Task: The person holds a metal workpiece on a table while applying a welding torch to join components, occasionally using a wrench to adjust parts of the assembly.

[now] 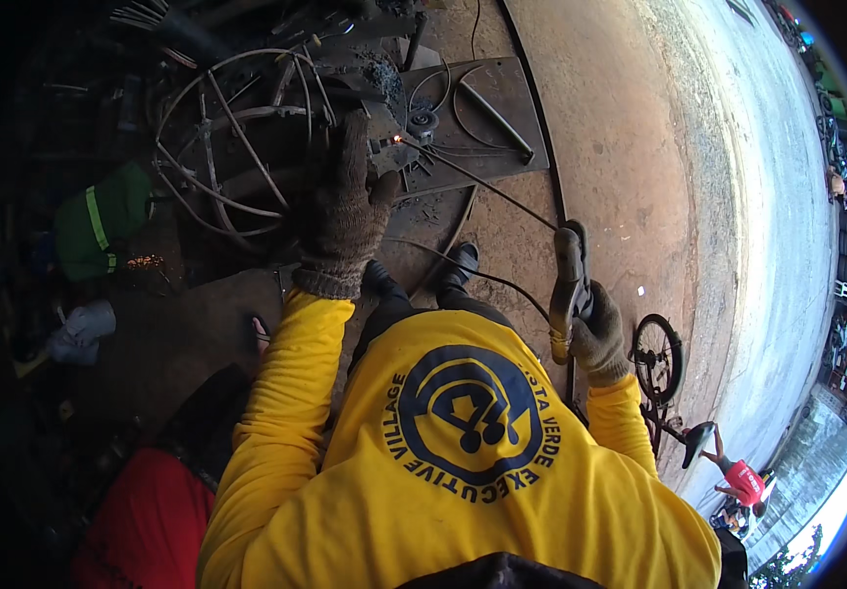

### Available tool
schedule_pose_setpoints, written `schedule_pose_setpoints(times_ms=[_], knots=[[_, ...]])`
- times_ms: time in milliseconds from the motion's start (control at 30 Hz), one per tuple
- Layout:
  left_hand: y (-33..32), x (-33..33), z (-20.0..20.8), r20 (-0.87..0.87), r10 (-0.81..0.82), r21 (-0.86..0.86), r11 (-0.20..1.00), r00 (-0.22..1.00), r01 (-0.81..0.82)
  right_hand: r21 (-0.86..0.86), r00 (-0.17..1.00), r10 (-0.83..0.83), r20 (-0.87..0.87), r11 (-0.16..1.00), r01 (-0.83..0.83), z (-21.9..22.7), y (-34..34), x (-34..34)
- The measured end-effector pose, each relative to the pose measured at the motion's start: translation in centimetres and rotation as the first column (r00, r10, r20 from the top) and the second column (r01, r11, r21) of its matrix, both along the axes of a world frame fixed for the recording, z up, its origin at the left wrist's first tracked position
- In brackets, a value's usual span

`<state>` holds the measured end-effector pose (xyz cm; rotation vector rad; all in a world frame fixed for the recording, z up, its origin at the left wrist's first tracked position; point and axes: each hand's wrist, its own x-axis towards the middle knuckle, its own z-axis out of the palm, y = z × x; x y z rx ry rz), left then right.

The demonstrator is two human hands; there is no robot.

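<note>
My right hand [599, 337], in a brown knit glove, is wrapped round the handle of a welding electrode holder [569, 280]. A long thin electrode [487, 187] runs from its jaw up and left. At the far end of the rod an orange glow [399, 139] shows beside small metal pieces at the plate's edge. My left hand [343, 221], gloved alike, reaches forward with fingers stretched and thumb apart, just left of the glow. Beside it stands a round cage-like frame of bent metal bars [222, 147]. What lies under the left fingers is hidden.
A dark metal plate [502, 108] carries a small wheel-like part [423, 121], rods and wire. A cable hangs from the holder. A person in green [105, 221] works at left near sparks [146, 262]; red cloth [144, 520] is close by. A bicycle [657, 358] stands at right.
</note>
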<state>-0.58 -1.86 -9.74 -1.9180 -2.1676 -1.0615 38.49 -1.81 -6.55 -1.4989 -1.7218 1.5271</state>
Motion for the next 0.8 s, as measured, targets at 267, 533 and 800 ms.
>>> schedule_pose_setpoints(times_ms=[267, 533, 800], knots=[[-0.6, 0.2, -0.2, 0.077, 0.067, -0.144, 0.988, 0.995, -0.055, -0.017, 0.997, -0.01, -0.076, 1.0, 0.009, -0.6, -0.1, 0.1], [0.0, 0.5, 0.7, 0.001, -0.004, 0.08, 0.997, 1.0, 0.004, -0.053, 0.969, -0.047, -0.242, 0.998, 0.035, -0.8, -0.2, 0.3], [0.2, 0.8, 1.5, 0.214, -0.004, -0.099, 0.995, 0.977, 0.025, 0.044, 0.999, 0.009, 0.053, 0.999, -0.012, 0.3, 0.4, 0.1]])
